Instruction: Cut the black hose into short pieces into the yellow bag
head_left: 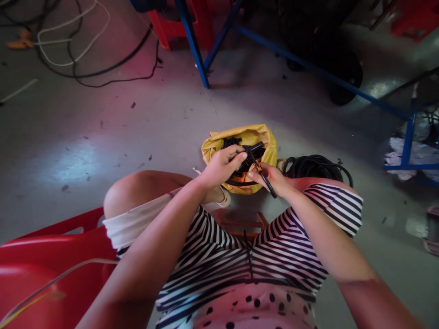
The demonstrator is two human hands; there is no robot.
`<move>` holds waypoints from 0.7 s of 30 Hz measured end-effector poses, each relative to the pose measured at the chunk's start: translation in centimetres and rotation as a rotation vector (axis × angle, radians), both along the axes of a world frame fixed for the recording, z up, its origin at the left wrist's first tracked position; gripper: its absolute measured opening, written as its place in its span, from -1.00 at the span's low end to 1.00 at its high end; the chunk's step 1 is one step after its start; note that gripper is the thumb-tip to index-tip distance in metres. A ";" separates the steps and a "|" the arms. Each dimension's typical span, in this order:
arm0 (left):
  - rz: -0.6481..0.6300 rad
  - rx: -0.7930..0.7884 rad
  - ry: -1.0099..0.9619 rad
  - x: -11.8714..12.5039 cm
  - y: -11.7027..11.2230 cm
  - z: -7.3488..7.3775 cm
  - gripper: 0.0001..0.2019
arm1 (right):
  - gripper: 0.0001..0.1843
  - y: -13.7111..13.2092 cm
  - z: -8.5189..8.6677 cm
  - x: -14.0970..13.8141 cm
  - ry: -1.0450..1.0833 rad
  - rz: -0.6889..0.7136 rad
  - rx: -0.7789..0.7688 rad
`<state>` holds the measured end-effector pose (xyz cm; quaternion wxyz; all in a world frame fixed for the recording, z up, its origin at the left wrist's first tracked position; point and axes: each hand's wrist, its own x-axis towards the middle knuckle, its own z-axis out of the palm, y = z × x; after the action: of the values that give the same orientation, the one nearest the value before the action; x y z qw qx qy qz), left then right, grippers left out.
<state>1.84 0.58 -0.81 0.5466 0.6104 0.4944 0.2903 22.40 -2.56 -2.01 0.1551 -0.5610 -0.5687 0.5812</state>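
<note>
My left hand (222,165) is closed around a short black ribbed tube (254,147), held over a yellow bag (270,146) on the floor between my knees. My right hand (270,177) pinches a thin black cable (269,186) whose end meets the tube's near end. The bag holds several more black ribbed pieces (230,141). A striped cloth with a dotted hem covers my lap below both hands.
A coil of black cable (317,167) lies on the floor right of the bag. A red plastic chair (51,265) stands at lower left. Blue metal frame legs (195,50) cross the back. Loose wires (85,55) trail at upper left.
</note>
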 end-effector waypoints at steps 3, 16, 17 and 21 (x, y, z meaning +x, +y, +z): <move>0.008 -0.004 0.009 0.0 0.0 0.2 -0.74 | -0.50 0.0 -0.1 0.1 0.001 0.006 0.012; -0.003 -0.003 0.039 0.1 -0.2 0.0 -0.75 | -0.49 0.2 -0.3 0.2 0.004 -0.008 0.013; -0.002 -0.003 0.039 0.1 -0.2 0.1 -0.75 | -0.49 0.1 -0.3 0.2 0.004 -0.004 0.018; -0.002 -0.011 0.043 0.1 -0.2 0.1 -0.75 | -0.50 0.1 -0.4 0.2 0.015 0.006 0.021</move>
<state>1.99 0.39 -0.68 0.5393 0.6140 0.5070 0.2741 22.58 -2.43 -2.46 0.1634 -0.5532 -0.5754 0.5798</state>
